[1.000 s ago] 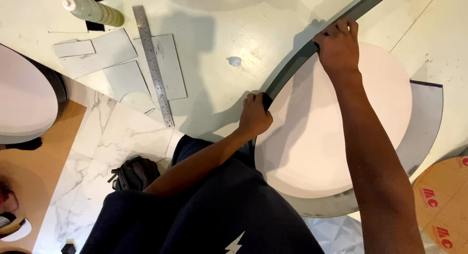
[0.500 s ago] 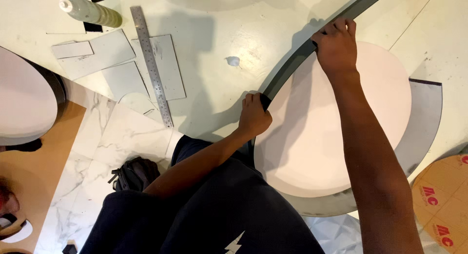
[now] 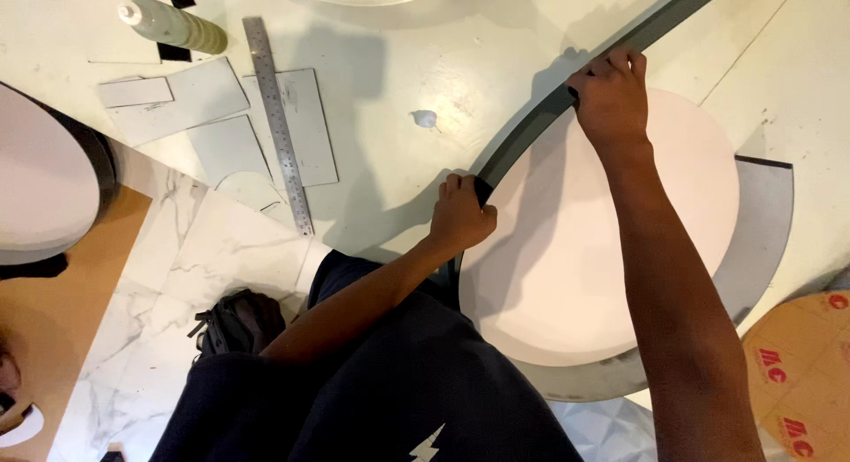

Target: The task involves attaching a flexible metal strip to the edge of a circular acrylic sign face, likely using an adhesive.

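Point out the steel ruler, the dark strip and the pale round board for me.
steel ruler (image 3: 278, 125), head view, middle of its length.
dark strip (image 3: 531, 130), head view, curved stretch between the hands.
pale round board (image 3: 584, 249), head view, bare centre.

Ruler (image 3: 279, 125) lies left of disc (image 3: 611, 240).

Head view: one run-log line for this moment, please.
left hand pinches dark strip at round pale board edge | right hand presses strip further along | steel ruler left
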